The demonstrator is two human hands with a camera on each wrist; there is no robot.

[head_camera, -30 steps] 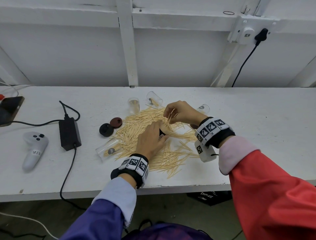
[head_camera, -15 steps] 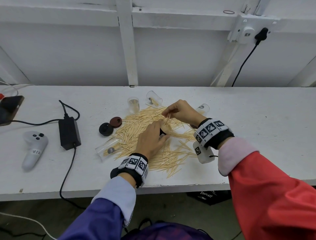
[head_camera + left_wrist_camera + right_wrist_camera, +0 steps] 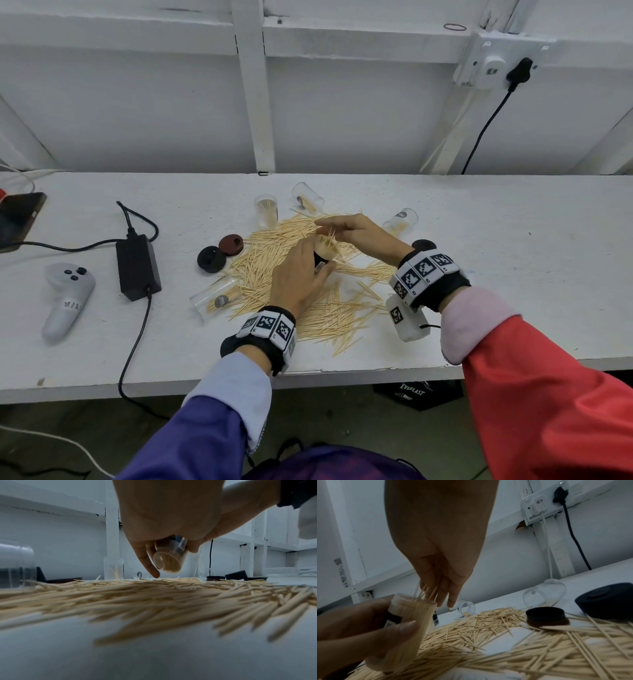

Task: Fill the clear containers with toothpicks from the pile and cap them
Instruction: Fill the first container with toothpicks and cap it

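Note:
My left hand [image 3: 308, 262] grips a clear container [image 3: 324, 251] packed with toothpicks and holds it tilted just above the toothpick pile [image 3: 342, 315]. In the left wrist view the container [image 3: 169, 557] shows its full bottom under my palm. My right hand [image 3: 327, 229] is at the container's mouth and pinches a few toothpicks [image 3: 426, 592] whose lower ends stand in the container [image 3: 412, 616]. My left thumb [image 3: 402, 628] lies across the container's side.
An upright container [image 3: 266, 210] holds a few toothpicks. Others lie on their sides at the back [image 3: 307, 198], right [image 3: 400, 219] and left [image 3: 214, 298]. Black [image 3: 211, 259] and dark red [image 3: 230, 244] caps lie left of the pile. A power adapter [image 3: 137, 267] and controller [image 3: 65, 298] sit further left.
My right hand has come down and slightly left, bringing its pinched toothpicks to the container's mouth. My left hand has kept its hold on the container, almost unmoved.

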